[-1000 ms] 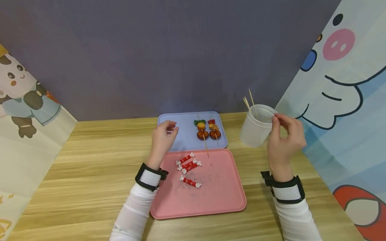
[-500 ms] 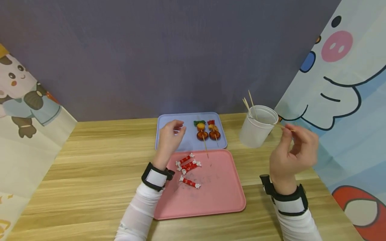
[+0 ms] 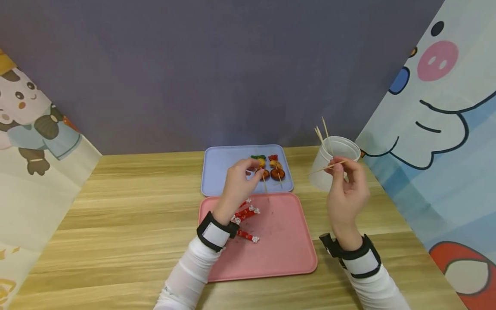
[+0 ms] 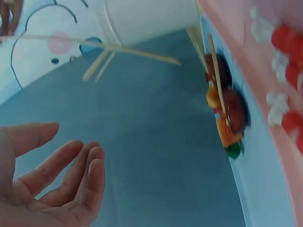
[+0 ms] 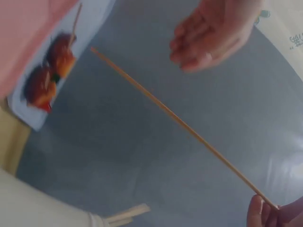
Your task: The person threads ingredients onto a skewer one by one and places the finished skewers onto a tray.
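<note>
My right hand [image 3: 348, 196] pinches a thin wooden skewer [image 5: 189, 130] near one end, in front of the white tub [image 3: 318, 174]. In the right wrist view the skewer is bare and slants across to a pointed tip. My left hand [image 3: 238, 185] hovers beside two food skewers on the blue tray [image 3: 218, 168], holding nothing; its fingers bend loosely, apart from the thumb, in the left wrist view. Each food skewer [image 3: 278, 173] carries a brown round piece, a yellowish piece and a green or red one.
A pink tray [image 3: 283, 245] lies nearest me. Several red-wrapped candies [image 3: 248, 236] with white ends rest on it, partly behind my left arm. More wooden skewers [image 3: 324, 131] stand in the tub. A grey wall [image 3: 232, 73] rises behind the wooden table [image 3: 116, 224].
My right hand has drawn the skewer from the tub, moved right, then swung back left with it. My left hand has moved right, from the blue tray's left side toward the food skewers.
</note>
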`<act>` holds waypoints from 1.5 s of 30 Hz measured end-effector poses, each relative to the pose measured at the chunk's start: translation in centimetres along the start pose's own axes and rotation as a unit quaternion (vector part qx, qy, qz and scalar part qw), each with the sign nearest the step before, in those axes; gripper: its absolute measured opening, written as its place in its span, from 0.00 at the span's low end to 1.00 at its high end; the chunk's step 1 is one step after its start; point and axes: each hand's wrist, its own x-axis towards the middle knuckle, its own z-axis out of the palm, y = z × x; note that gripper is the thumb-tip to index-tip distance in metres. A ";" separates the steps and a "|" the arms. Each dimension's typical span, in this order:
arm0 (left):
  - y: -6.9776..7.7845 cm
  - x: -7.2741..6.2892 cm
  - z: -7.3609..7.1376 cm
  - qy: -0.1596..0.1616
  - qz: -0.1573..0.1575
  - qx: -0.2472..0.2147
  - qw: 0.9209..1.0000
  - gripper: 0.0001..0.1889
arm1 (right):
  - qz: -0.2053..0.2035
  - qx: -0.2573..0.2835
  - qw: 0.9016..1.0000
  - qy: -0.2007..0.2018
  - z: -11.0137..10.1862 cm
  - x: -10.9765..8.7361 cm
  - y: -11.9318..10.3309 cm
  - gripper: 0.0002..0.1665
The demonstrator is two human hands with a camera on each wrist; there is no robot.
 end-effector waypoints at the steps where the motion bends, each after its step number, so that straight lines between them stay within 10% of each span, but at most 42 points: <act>1: 0.3 -0.1 0.3 -0.008 0.002 0.001 1.000 0.11 | 0.013 0.001 1.000 -0.012 0.0 -0.2 0.3 0.10; 10: 1.7 -1.1 2.3 -0.085 0.023 0.022 0.996 0.13 | 0.085 0.028 0.993 -0.077 0.5 -2.0 1.0 0.11; 23: 1.6 -1.1 2.3 -0.096 0.025 0.023 0.995 0.07 | 0.145 0.057 0.981 -0.116 1.5 -3.2 1.7 0.14; 33: 1.2 -0.5 1.3 -0.008 0.023 -0.033 0.999 0.06 | 0.127 -0.029 0.974 -0.185 1.8 -2.5 0.7 0.18; 45: 1.3 -0.5 1.1 0.057 -0.006 -0.144 0.988 0.04 | 0.209 -0.128 0.917 -0.313 -0.5 -4.4 4.1 0.19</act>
